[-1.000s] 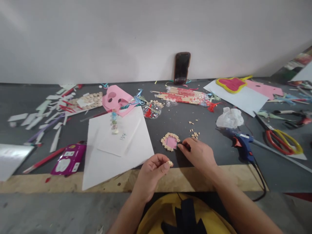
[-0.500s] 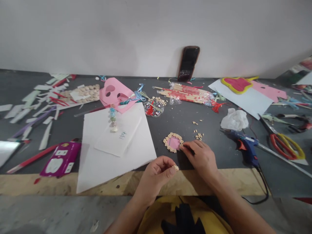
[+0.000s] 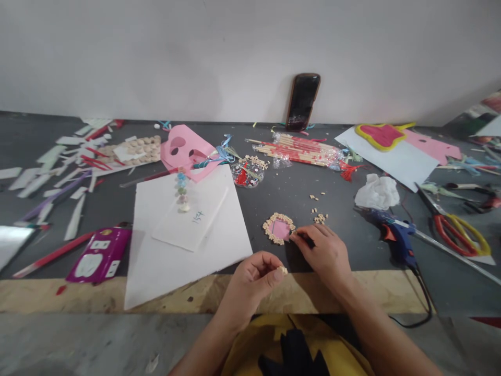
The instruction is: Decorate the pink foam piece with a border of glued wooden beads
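On the dark tabletop lies a small pink paper piece [image 3: 280, 229], its rim lined with small pale wooden pieces [image 3: 270, 218]. At its right edge my right hand [image 3: 323, 250] is closed, thumb and forefinger pinched at a small wooden piece [image 3: 293, 233] that the fingertips partly hide. Lower and to the left, my left hand [image 3: 256, 277] is held over the front edge of the table. Between its thumb and forefinger it pinches a few small wooden pieces [image 3: 283, 270]. More loose wooden pieces [image 3: 320, 218] are scattered just beyond my right hand.
On the right are a blue glue gun [image 3: 401, 240] with its cord, scissors [image 3: 456, 230] and crumpled white tissue [image 3: 376, 192]. White boards [image 3: 156, 282] lie left, near a purple packet [image 3: 97, 256]. Wrapped sticks [image 3: 301, 150] and a leaning phone [image 3: 303, 102] are at the back.
My hands keep nearly the same pose and place. The whole view has shifted very slightly; nothing has been picked up or let go.
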`<action>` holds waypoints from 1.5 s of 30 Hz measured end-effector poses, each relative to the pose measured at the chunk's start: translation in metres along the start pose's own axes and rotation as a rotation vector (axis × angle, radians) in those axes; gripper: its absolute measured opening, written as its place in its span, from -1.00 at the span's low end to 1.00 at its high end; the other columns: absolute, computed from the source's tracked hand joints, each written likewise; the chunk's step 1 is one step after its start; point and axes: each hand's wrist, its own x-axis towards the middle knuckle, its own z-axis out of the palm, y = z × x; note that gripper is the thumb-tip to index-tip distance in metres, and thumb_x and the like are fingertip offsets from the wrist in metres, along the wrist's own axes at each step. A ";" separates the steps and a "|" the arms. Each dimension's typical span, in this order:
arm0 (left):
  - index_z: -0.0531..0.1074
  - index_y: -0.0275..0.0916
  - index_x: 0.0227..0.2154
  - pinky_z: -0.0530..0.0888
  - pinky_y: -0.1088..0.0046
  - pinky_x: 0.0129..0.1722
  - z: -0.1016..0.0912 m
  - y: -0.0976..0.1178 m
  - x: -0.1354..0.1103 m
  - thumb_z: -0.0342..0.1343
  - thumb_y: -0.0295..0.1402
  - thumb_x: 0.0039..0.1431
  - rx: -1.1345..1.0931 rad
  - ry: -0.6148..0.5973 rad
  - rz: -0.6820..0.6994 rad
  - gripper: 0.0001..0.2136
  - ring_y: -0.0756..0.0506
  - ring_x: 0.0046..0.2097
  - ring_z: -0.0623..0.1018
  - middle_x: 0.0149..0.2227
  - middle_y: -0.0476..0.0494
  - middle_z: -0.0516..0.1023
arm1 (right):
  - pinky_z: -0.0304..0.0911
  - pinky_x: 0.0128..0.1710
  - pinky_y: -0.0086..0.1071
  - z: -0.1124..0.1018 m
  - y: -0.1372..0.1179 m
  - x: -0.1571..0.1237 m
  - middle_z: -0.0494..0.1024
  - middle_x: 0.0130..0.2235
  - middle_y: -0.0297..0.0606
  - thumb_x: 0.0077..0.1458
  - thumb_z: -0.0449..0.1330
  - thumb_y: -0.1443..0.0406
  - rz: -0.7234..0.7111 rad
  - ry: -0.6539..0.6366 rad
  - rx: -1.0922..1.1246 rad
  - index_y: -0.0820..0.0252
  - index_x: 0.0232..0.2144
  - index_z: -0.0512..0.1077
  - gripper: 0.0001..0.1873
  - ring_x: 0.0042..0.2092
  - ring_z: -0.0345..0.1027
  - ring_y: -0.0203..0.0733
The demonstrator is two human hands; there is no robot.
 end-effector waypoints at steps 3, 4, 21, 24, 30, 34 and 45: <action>0.46 -0.25 -0.41 0.19 0.56 -0.42 0.001 0.000 -0.001 0.27 -0.24 0.01 -0.001 0.001 -0.002 -0.81 0.04 -0.41 0.27 -0.47 0.00 0.38 | 0.17 -0.32 -0.37 0.001 -0.001 0.001 0.54 -0.42 -0.28 0.17 0.13 0.15 -0.013 -0.005 -0.020 0.12 -0.44 0.48 -0.76 -0.35 0.37 -0.21; 0.46 -0.25 -0.41 0.19 0.56 -0.43 0.001 0.000 -0.001 0.27 -0.24 0.00 -0.001 0.000 0.000 -0.81 0.04 -0.42 0.27 -0.48 0.00 0.37 | 0.17 -0.33 -0.37 0.002 -0.001 0.001 0.54 -0.43 -0.28 0.17 0.13 0.14 -0.014 -0.003 -0.029 0.12 -0.45 0.48 -0.75 -0.35 0.37 -0.21; 0.45 -0.28 -0.44 0.21 0.55 -0.42 0.013 0.002 0.006 0.31 -0.22 -0.04 -0.090 0.017 0.018 -0.76 0.06 -0.45 0.29 -0.50 0.00 0.40 | 0.34 -0.26 -0.37 -0.037 -0.014 -0.012 0.50 -0.21 -0.19 0.18 0.09 0.31 -0.174 0.030 0.345 0.11 -0.14 0.40 -0.81 -0.21 0.41 -0.20; 0.44 -0.27 -0.42 0.22 0.56 -0.41 0.014 -0.001 0.008 0.32 -0.23 -0.05 -0.139 0.005 0.011 -0.76 0.06 -0.43 0.31 -0.48 0.02 0.40 | 0.36 -0.20 -0.35 -0.046 -0.021 -0.017 0.52 -0.21 -0.19 0.12 0.16 0.30 -0.318 -0.064 0.395 0.11 -0.12 0.41 -0.77 -0.18 0.41 -0.19; 0.43 -0.28 -0.42 0.28 0.56 -0.36 0.017 -0.004 0.009 0.32 -0.21 -0.06 -0.106 -0.007 0.005 -0.73 0.06 -0.40 0.36 -0.44 0.00 0.44 | 0.32 -0.28 -0.32 -0.039 -0.019 -0.021 0.56 -0.31 -0.23 0.14 0.15 0.33 -0.383 -0.031 0.330 0.13 -0.23 0.45 -0.87 -0.30 0.39 -0.23; 0.44 -0.25 -0.22 0.36 0.50 -0.28 0.013 0.006 0.005 0.23 -0.22 0.03 0.144 0.010 0.081 -0.71 -0.02 -0.29 0.45 -0.30 -0.10 0.52 | 0.31 -0.25 -0.32 -0.027 -0.004 -0.020 0.56 -0.30 -0.22 0.16 0.15 0.33 -0.281 0.030 0.280 0.15 -0.22 0.46 -0.86 -0.26 0.39 -0.21; 0.44 -0.22 -0.19 0.41 0.31 -0.10 0.001 0.016 0.013 0.05 -0.42 0.20 1.071 0.182 0.624 -0.86 -0.11 -0.12 0.45 -0.15 -0.13 0.54 | 0.15 -0.23 -0.30 -0.015 0.006 -0.013 0.55 -0.33 -0.23 0.21 0.10 0.25 -0.166 -0.119 -0.125 0.13 -0.29 0.49 -0.82 -0.24 0.35 -0.14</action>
